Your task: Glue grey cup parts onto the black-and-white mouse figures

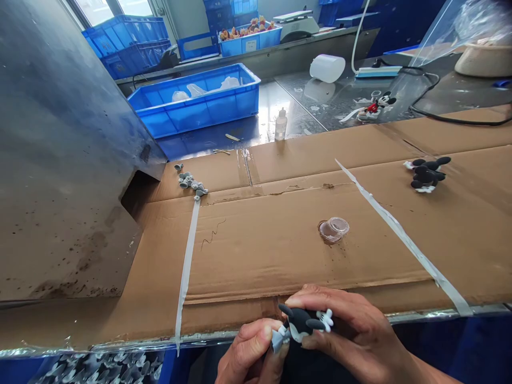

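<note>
Head view: left hand (251, 354) and right hand (344, 333) hold a closed grip on a black-and-white mouse figurine (299, 324).

A plastic dropper bottle (281, 125) stands near a blue crate (192, 109).

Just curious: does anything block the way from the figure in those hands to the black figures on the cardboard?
Nothing raised. Only a flat strip of white tape crosses the cardboard between the held mouse figure and the pile; the small clear cup sits off to the left.
</note>
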The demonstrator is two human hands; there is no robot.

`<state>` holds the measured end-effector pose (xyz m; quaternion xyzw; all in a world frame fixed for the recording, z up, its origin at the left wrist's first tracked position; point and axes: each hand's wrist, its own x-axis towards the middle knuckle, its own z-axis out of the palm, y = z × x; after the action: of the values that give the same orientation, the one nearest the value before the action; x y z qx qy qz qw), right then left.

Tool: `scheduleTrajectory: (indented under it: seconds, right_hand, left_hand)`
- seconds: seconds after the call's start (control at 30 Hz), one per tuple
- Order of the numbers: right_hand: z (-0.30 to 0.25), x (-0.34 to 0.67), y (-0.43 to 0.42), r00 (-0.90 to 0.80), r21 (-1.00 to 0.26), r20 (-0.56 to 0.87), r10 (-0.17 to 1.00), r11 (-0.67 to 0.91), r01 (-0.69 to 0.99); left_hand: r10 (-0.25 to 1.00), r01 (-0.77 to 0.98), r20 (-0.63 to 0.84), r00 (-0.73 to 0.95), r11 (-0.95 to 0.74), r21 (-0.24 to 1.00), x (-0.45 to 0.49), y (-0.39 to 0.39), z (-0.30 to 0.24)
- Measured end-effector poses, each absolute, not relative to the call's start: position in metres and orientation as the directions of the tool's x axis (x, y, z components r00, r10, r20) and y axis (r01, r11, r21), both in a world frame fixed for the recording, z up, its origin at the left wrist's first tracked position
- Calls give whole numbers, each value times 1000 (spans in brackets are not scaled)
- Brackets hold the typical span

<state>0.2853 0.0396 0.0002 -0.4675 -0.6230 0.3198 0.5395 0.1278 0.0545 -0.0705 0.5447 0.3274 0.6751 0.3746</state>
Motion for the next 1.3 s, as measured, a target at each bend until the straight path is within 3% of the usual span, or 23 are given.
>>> scheduleTrajectory:
  seconds: [1.3]
  right_hand:
    - [3, 285, 41, 24, -908, 362, 932, 347, 234]
  left_hand:
    - [866, -167, 486, -118, -500, 850, 128, 54, -73]
